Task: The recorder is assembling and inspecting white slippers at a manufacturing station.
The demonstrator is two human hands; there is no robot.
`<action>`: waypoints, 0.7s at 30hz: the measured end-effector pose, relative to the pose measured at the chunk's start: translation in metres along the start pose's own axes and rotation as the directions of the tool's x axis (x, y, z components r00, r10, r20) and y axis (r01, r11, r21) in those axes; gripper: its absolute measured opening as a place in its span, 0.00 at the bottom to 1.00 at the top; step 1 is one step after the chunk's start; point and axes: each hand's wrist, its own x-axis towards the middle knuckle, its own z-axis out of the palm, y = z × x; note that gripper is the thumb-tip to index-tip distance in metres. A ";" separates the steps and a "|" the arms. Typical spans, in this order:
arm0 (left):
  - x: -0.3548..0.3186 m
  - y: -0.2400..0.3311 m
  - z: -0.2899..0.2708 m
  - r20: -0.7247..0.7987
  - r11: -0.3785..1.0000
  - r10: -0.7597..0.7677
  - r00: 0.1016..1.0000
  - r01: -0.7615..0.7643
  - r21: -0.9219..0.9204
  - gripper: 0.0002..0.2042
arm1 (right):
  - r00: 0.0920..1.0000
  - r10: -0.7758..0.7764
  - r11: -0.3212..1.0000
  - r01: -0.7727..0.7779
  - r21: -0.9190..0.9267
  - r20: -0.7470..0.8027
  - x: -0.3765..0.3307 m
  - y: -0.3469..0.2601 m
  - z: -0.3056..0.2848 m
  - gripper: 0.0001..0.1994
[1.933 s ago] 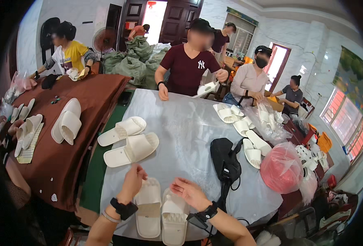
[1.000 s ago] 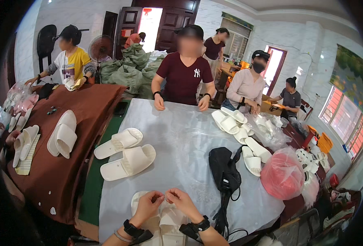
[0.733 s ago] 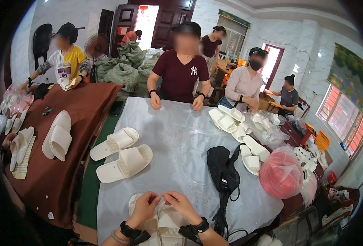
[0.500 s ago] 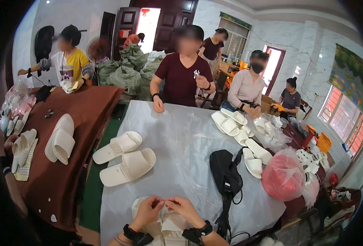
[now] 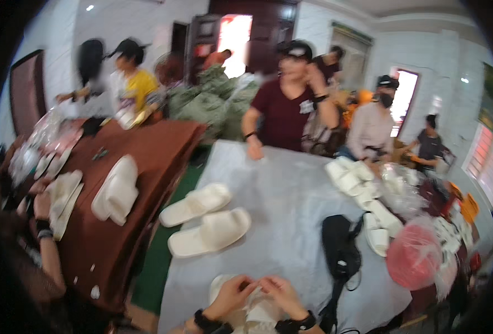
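- Both hands meet at the bottom centre of the frame, over a pair of white slippers [image 5: 252, 309] that lies at the near edge of the desk [image 5: 291, 200]; held so close in, the pair sits right under the eyes, likely so the fingers can work on something small
- The left hand [image 5: 232, 292] comes in from the lower edge, wrist bent, fingers curled toward the middle; its grip looks pressed together at the fingertips, pinching at the top of the slippers, though the picture is too blurred to show what exactly is pinched
- The right hand [image 5: 282, 295] mirrors it, knuckles up, fingertips touching or almost touching those of the left; its grip is likewise drawn together, not spread
- Each wrist bears a dark band; the forearms rise steeply, nearly side by side
- A second white pair [image 5: 204, 220] lies left of centre, soles down, slanted and parallel, well apart from the hands, seemingly set aside as a matched pair
- A black bag [image 5: 341, 250] lies right of the hands, its strap trailing toward the lower edge
- A pink sack [image 5: 416, 261] and more white slippers [image 5: 363, 189] crowd the right side, within reach of people across the desk
- At left, a brown desk [image 5: 140, 167] carries further slippers
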 end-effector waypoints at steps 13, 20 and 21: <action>0.015 -0.007 -0.002 -0.016 0.985 0.084 0.996 -0.086 -0.151 0.08 | 0.978 -0.104 0.961 0.052 -0.272 -0.180 0.004 -0.028 0.011 0.07; 0.012 -0.013 0.000 0.033 0.985 0.023 0.999 -0.017 -0.174 0.05 | 0.987 -0.100 0.981 0.076 -0.180 -0.129 0.004 -0.017 0.012 0.08; 0.011 -0.009 -0.001 0.037 0.987 0.012 0.999 -0.006 -0.162 0.05 | 0.986 -0.119 0.980 0.097 -0.171 -0.118 0.002 -0.019 0.014 0.08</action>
